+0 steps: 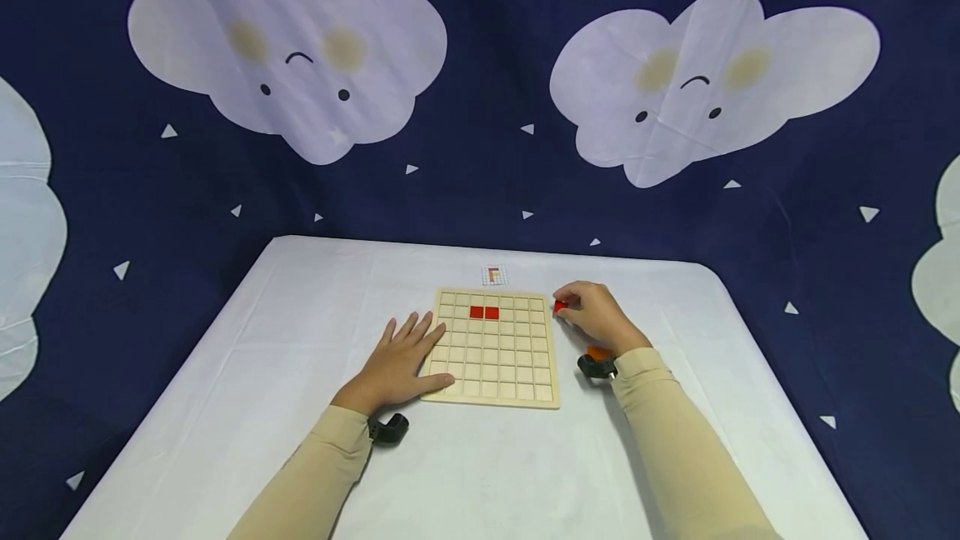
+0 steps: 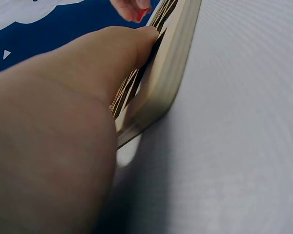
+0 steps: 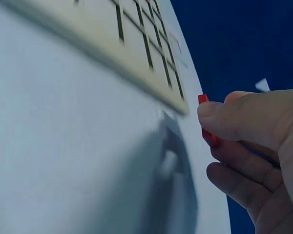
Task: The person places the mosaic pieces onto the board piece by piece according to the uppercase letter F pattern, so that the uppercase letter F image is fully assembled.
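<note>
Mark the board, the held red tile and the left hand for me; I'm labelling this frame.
board (image 1: 517, 394): head view, bare near rim.
red tile (image 3: 203, 99): right wrist view, top corner above the thumb.
left hand (image 1: 396, 363): head view, back of the hand.

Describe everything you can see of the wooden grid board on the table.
The wooden grid board is a pale, square tray of light wood, divided by thin ridges into rows of small square cells. It lies flat on the white table. Two red tiles sit side by side in its second row from the far edge; the other cells look unfilled. The left hand rests flat on its near left corner. The right hand, pinching a red piece, is just beside its far right edge.
</note>
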The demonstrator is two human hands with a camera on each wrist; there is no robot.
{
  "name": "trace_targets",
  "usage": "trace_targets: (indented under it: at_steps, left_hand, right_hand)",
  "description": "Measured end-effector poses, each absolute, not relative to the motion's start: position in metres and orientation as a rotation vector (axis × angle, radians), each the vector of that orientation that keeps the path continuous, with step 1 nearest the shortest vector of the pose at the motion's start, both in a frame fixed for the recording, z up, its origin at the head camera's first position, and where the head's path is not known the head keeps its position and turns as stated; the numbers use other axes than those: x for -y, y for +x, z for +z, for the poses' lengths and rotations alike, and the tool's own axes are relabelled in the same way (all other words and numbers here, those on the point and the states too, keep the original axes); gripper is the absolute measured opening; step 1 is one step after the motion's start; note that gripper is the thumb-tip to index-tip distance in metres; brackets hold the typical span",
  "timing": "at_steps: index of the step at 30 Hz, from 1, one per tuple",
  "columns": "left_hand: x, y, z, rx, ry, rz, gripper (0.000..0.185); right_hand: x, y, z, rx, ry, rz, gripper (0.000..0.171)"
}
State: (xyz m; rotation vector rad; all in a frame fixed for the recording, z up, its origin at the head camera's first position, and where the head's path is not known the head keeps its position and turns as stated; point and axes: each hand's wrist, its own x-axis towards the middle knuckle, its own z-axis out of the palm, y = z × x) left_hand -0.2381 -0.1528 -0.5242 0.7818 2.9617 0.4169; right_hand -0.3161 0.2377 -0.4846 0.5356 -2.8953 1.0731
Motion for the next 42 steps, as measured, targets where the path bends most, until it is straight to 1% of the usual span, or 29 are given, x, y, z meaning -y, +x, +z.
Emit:
trace_targets:
  at_steps: [7,18,34,42]
  left_hand:
    - [0.153,-0.238,-0.523,-2.969,0.791,0.410,0.101]
    - [0.154,-0.239,-0.527,-2.968,0.796,0.408,0.101]
    - [0.155,-0.238,-0.526,-2.964,0.779,0.411,0.101]
    - [0.154,-0.238,-0.524,-2.968,0.802,0.438,0.099]
  right_hand:
    - [-0.205,-0.322,-0.480,2.871,0.596,1.070,0.027]
    - [-0.162,-0.322,-0.490,2.899,0.799,0.995,0.027]
    - [-0.149,-0.325,-0.495,2.923,0.817,1.010,0.028]
    - [-0.148,-0.324,-0.496,2.942,0.725,1.049,0.028]
